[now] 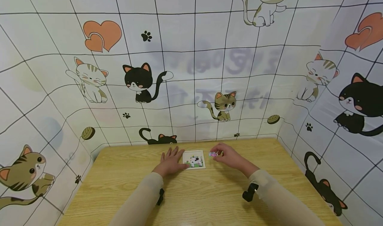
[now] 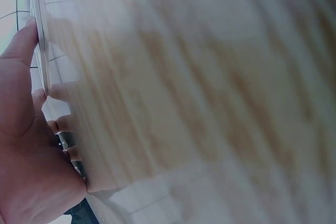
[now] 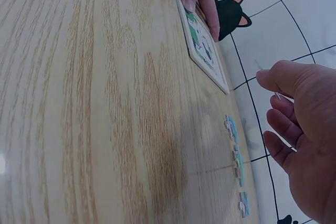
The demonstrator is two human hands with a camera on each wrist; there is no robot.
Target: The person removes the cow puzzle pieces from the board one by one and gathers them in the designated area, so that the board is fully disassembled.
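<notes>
A small square puzzle board (image 1: 192,153) with a pale frame and a black-and-white cow picture lies flat on the table. Beside it, my left hand (image 1: 170,163) rests with fingers spread, its thumb on the board's lower left corner. In the left wrist view, that thumb lies at the board's thin edge (image 2: 43,51). My right hand (image 1: 226,155) is to the right of the board and pinches a small pink and purple puzzle piece (image 1: 212,154) between thumb and fingertips. From the right wrist, the piece shows edge-on as a thin sliver (image 3: 259,65) above the thumb.
Loose puzzle pieces (image 3: 238,166) lie in a row on the wooden table (image 3: 105,103), near its far edge under my right hand. A white cloth (image 1: 179,63) with cats and grid lines hangs behind the table and along both sides.
</notes>
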